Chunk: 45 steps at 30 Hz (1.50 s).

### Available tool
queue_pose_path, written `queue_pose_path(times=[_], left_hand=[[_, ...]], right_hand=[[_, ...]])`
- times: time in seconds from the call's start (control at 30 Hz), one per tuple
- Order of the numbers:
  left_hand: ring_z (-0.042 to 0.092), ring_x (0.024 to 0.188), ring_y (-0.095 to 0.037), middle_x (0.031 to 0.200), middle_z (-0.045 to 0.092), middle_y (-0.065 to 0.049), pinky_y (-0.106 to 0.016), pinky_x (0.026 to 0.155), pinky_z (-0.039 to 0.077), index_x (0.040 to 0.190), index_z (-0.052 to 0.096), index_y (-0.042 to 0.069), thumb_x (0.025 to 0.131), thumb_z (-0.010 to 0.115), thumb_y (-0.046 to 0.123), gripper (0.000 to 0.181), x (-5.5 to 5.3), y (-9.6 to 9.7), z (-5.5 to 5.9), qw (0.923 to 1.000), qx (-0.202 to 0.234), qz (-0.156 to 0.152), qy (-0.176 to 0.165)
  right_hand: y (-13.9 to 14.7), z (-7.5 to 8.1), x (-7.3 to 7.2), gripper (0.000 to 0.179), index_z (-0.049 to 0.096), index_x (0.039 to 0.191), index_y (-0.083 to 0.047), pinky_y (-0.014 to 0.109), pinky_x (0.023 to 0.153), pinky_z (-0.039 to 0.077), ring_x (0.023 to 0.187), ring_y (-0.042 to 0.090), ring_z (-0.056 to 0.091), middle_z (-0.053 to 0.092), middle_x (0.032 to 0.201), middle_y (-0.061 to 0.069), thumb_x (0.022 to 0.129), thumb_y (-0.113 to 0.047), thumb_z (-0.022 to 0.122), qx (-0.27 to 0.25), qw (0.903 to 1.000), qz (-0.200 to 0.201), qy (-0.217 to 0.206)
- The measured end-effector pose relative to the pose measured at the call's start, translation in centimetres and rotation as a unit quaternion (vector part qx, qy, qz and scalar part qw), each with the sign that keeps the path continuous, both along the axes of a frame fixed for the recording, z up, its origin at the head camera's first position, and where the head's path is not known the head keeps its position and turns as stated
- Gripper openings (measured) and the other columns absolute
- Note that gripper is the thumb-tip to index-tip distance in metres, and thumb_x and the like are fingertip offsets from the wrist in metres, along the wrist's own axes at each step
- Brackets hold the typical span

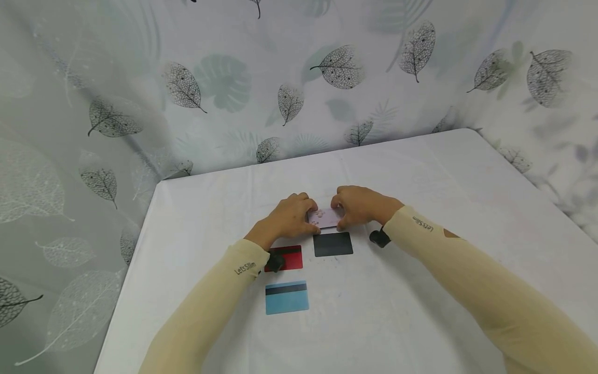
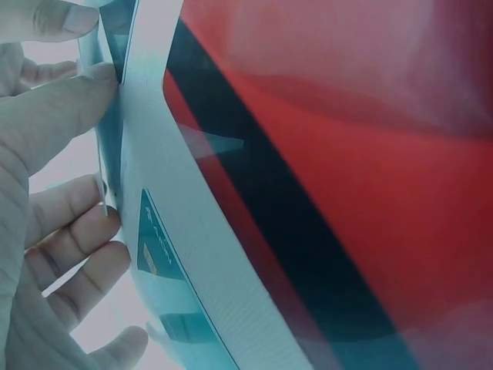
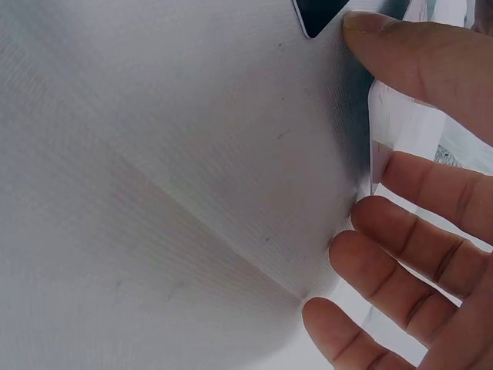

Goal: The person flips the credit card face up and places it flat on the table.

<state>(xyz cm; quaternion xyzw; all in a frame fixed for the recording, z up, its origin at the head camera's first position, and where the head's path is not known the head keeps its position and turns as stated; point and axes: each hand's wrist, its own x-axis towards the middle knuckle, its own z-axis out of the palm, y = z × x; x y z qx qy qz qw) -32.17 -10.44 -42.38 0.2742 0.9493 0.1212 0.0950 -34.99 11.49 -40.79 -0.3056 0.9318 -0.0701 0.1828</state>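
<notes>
My left hand and right hand grip a pale pink card with a flower print by its two short ends, thumbs on the near side and fingers on the far side. In the right wrist view the card's rounded corner shows between thumb and index finger. A plain black card lies just below the thumbs. Under the left wrist lies a red card with a black stripe, partly covered by the wrist camera. The left wrist view also shows a printed blue-green piece near the fingertips.
A light blue card with a dark stripe lies nearer the body, below the red one. All the cards are on a white-covered table. Leaf-patterned curtains hang behind and along both sides.
</notes>
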Motion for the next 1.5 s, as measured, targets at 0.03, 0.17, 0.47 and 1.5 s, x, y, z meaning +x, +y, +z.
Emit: queue_pose_path(times=[0.03,0.17,0.47,1.5], left_hand=[[0.055,0.111,-0.021,0.124,0.063,-0.004,-0.039,0.1,0.049,0.131,0.067,0.011,0.089,0.082,0.041,0.053,0.0,0.0,0.0,1.0,0.0,-0.001,0.001],[0.055,0.11,-0.021,0.125,0.063,-0.005,-0.039,0.099,0.05,0.132,0.067,0.012,0.089,0.082,0.042,0.055,0.0,-0.1,0.0,1.0,-0.002,-0.006,0.005],[0.057,0.114,-0.021,0.129,0.062,-0.005,-0.041,0.103,0.048,0.134,0.065,0.012,0.093,0.079,0.039,0.052,0.1,-0.4,-0.1,0.9999,0.011,-0.007,0.005],[0.059,0.12,-0.021,0.128,0.067,-0.001,-0.048,0.115,0.04,0.129,0.069,0.017,0.089,0.08,0.046,0.05,5.6,1.6,1.6,0.9911,-0.092,-0.092,0.025]], right_hand=[[0.0,0.0,0.0,0.052,0.072,0.127,-0.01,0.039,0.088,0.053,0.094,0.022,0.059,0.062,0.108,0.004,0.083,-0.034,0.088,0.0,1.0,0.001,0.0],[0.1,0.2,0.1,0.051,0.073,0.126,-0.011,0.04,0.089,0.053,0.095,0.022,0.059,0.062,0.109,0.004,0.083,-0.034,0.088,-0.002,1.0,0.002,0.002],[0.2,0.2,0.3,0.045,0.073,0.126,-0.011,0.042,0.094,0.053,0.1,0.023,0.06,0.064,0.114,0.005,0.087,-0.03,0.083,-0.014,0.9999,0.003,0.007],[0.7,1.0,5.4,0.044,0.075,0.111,-0.012,0.038,0.085,0.053,0.088,0.018,0.059,0.064,0.096,-0.001,0.078,-0.038,0.089,0.031,0.999,0.033,-0.002]])
